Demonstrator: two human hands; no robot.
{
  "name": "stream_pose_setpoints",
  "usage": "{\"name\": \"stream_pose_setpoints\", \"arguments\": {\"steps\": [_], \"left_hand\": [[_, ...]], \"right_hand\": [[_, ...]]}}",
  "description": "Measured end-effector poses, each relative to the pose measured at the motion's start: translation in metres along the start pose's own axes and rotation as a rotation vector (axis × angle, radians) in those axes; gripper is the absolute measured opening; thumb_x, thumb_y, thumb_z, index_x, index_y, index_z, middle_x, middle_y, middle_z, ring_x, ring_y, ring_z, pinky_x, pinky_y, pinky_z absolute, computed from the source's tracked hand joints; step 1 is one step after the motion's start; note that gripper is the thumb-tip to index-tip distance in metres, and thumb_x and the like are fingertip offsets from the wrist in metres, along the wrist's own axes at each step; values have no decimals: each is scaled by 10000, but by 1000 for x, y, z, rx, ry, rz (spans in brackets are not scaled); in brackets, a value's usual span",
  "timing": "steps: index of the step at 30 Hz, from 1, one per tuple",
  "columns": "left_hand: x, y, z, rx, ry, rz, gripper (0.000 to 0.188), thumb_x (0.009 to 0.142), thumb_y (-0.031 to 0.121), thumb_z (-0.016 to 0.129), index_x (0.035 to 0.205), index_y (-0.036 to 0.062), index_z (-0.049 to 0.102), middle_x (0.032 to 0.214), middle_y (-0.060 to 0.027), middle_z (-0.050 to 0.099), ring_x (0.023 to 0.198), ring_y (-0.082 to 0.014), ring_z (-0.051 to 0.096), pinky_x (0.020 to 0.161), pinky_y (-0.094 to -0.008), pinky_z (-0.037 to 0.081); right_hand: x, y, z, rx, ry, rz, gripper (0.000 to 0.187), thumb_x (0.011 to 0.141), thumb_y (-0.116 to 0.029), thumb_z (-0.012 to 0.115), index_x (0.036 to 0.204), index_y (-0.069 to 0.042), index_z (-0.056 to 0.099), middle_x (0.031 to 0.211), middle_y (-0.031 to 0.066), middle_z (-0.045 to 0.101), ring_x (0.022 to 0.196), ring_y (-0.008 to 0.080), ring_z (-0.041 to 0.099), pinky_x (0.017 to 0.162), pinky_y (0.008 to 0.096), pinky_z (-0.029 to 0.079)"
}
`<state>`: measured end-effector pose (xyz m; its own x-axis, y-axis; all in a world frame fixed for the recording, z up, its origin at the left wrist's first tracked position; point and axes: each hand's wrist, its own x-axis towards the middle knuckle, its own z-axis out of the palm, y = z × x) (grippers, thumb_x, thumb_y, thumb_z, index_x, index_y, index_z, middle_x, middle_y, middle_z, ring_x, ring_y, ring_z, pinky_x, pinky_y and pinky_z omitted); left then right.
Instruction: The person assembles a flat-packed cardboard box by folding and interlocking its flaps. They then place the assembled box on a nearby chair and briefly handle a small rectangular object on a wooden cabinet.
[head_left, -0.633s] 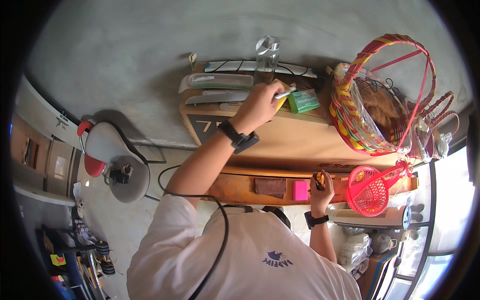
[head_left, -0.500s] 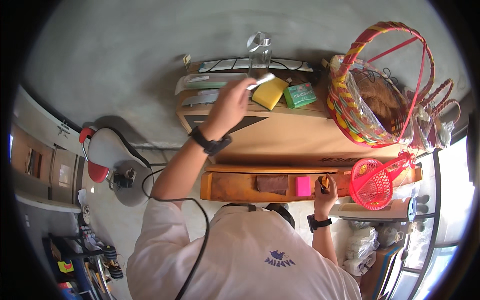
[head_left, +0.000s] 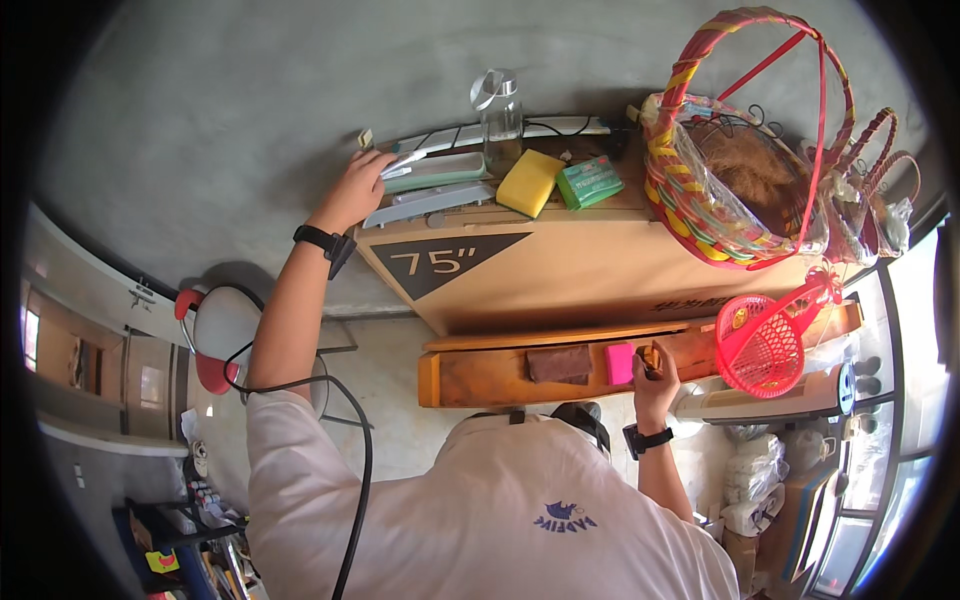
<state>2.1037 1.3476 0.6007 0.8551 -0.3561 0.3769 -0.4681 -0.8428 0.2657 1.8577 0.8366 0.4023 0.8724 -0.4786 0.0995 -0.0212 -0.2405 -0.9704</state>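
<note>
My left hand [head_left: 352,195] is over the left end of a long pale green tray [head_left: 445,170] on top of a big cardboard box. Its fingers are closed on a slim white stick-like thing [head_left: 404,160], whose exact kind I cannot make out. A long grey-white piece [head_left: 430,203] lies in front of the tray. Low on the right, my right hand [head_left: 655,388] is closed around a small dark and orange object [head_left: 652,362], partly hidden by the fingers. It is at the wooden bench [head_left: 480,380], beside a bright pink block [head_left: 620,364] and a folded brown cloth [head_left: 559,364].
On the cardboard box [head_left: 560,255] stand a clear bottle [head_left: 502,120], a yellow sponge [head_left: 529,183], a green packet [head_left: 590,182] and a large woven basket [head_left: 690,200]. A red plastic basket [head_left: 762,350] hangs at right. A black cable [head_left: 366,450] crosses my left side.
My left hand has moved left with the white stick-like thing, from near the sponge to the tray's left end. My right hand stays by the pink block, still holding the dark and orange object.
</note>
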Motion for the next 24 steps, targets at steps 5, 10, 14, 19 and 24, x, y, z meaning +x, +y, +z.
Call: {"name": "stream_pose_setpoints", "arguments": {"steps": [5,10,14,19,24], "left_hand": [[7,9,-2,37,-87,-60,376,848,-13,577,1222,0,620,1197,-175,629,1170,-374,567,981,-438,492],[13,15,-8,57,-165,-52,369,840,9,602,1209,-12,609,1195,-200,610,1143,-391,568,967,-446,472],[13,-1,-5,66,-206,0,316,869,14,581,1182,-23,597,1196,-193,603,1163,-397,558,980,-446,472],[9,14,-6,-43,-52,-22,257,883,-10,543,1140,-16,553,1145,-160,609,1179,-388,539,995,-457,467],[6,64,-16,131,85,121,344,869,4,555,1210,51,543,1169,-169,609,1121,-393,584,949,-439,486]], "right_hand": [[-6,-1,9,-62,2,-33,385,856,-7,764,1228,12,664,1115,140,685,882,178,704,703,279,591],[-13,2,4,-142,4,13,366,852,-30,769,1204,10,677,1097,136,695,883,191,693,677,292,581],[-20,0,4,-95,-5,69,351,859,-41,768,1196,6,682,1072,134,695,815,181,693,644,291,568],[-21,15,4,-130,-24,18,384,875,-43,750,1245,-9,653,1041,100,684,670,134,662,560,282,527],[-10,-19,11,315,-105,400,328,923,-82,646,1249,-50,648,992,55,652,689,108,604,557,253,487]]}}
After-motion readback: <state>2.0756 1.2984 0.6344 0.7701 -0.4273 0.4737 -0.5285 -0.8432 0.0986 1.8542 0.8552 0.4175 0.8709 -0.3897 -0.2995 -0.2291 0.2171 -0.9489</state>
